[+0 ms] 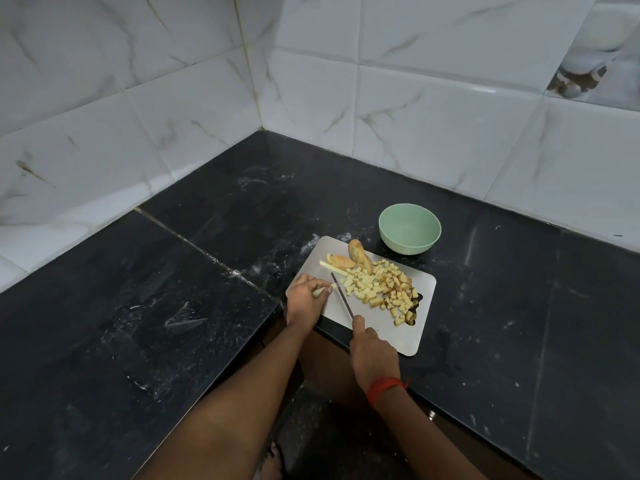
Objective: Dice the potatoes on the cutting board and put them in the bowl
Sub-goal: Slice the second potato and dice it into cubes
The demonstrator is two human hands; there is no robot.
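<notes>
My left hand (306, 296) pinches a potato strip (320, 291), fingertips just beside the knife (341, 296); my right hand (372, 348) grips the handle. Tips tucked back, short even cuts. Diced pieces (384, 289) lie beyond the blade on the board (398, 336), the bowl (409, 228) empty past them.

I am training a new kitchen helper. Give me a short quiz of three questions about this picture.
1. True or false: the green bowl is empty.
2. Which hand holds the knife? A: left. B: right.
3. Fill in: the diced potato lies on the ____.
Key: 1 true; 2 B, the right hand; 3 cutting board.
</notes>
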